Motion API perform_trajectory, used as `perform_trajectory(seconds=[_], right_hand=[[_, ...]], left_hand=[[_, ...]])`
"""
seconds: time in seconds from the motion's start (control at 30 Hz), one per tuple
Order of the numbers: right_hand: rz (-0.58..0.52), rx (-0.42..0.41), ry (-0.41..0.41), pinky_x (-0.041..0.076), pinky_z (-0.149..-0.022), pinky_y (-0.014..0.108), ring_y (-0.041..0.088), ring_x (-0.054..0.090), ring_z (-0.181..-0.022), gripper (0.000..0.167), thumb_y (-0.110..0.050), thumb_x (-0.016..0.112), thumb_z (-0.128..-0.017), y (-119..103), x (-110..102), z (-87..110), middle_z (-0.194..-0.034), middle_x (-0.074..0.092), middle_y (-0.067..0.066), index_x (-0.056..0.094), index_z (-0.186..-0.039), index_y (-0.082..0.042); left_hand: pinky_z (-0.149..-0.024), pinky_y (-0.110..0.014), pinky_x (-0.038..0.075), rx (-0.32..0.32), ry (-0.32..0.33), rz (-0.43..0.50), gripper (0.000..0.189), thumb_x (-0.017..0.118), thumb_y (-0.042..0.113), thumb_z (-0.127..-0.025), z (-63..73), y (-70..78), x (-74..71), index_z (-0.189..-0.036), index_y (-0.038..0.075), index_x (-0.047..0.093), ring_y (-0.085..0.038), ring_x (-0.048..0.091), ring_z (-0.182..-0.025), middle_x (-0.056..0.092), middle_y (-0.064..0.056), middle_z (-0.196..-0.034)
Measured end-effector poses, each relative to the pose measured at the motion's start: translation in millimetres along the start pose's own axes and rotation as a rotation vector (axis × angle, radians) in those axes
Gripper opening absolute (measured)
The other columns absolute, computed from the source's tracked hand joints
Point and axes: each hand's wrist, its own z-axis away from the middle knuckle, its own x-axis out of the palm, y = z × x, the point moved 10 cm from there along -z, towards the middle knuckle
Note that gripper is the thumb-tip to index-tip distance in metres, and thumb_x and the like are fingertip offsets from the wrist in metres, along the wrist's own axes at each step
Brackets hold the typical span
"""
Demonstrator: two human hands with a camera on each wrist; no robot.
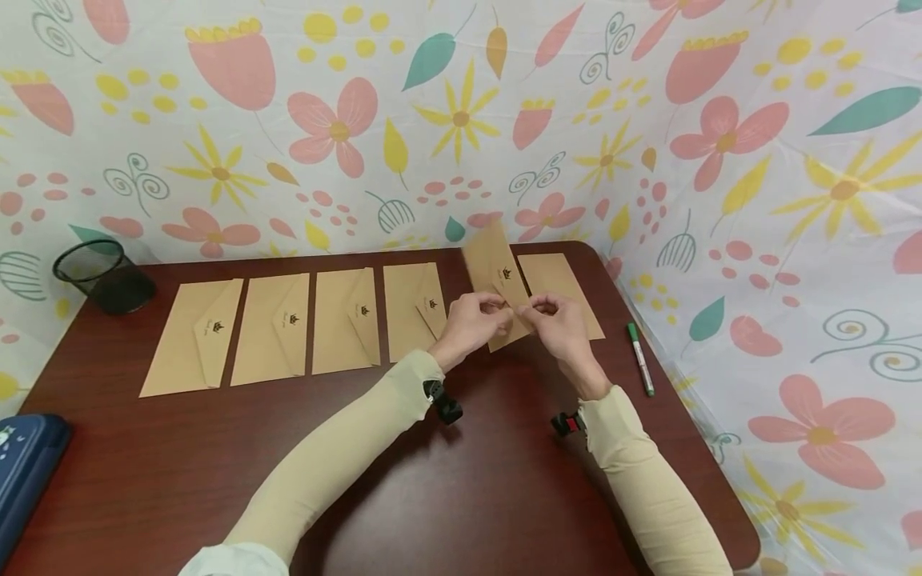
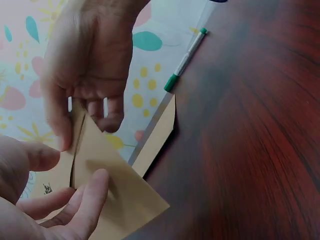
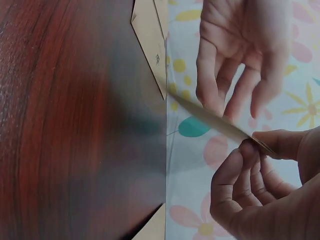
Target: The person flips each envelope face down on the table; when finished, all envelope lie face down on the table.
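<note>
A kraft-paper envelope (image 1: 497, 264) with a pointed flap and small crown print is raised at a tilt at the back right. My right hand (image 1: 562, 326) pinches its edge between thumb and fingers, plain in the right wrist view, where the envelope (image 3: 215, 120) appears nearly edge-on. My left hand (image 1: 471, 324) touches the envelope with extended fingers near the flap; its thumb stands apart from them in the right wrist view. Beside the right hand lies another envelope (image 1: 558, 280), showing a plain face.
Several crown-printed envelopes (image 1: 342, 320) lie in a row to the left. A black mesh pen cup (image 1: 118, 284) stands at the back left, a dark blue case (image 1: 32, 464) at the left edge. A green-capped marker (image 1: 639, 360) lies near the right edge, beside a floral curtain (image 1: 828, 264).
</note>
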Motion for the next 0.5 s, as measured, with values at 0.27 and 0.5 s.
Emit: perform_trajectory(seconds=[0.27, 0.5], right_hand=[[0.056, -0.072, -0.042, 0.048, -0.077, 0.017, 0.013, 0.059, -0.105, 0.031, -0.019, 0.073, -0.104, -9, 10, 2.0, -0.125, 0.073, 0.014, 0.077, -0.13, -0.002], [0.031, -0.109, -0.114, 0.052, -0.073, 0.018, 0.011, 0.065, -0.092, 0.032, -0.011, 0.078, -0.097, -15, 23, 4.7, -0.107, 0.075, 0.003, 0.078, -0.128, -0.003]], left_hand=[[-0.093, -0.036, 0.067, -0.047, -0.004, 0.134, 0.041, 0.07, 0.033, -0.107, 0.9, -0.2, 3.4, -0.136, 0.005, 0.075, -0.025, 0.085, -0.097, 0.085, -0.014, -0.114], [-0.087, -0.03, 0.062, -0.059, 0.086, 0.045, 0.041, 0.078, 0.042, -0.099, 5.2, 1.3, -6.8, -0.122, 0.008, 0.082, -0.02, 0.079, -0.102, 0.084, -0.008, -0.115]])
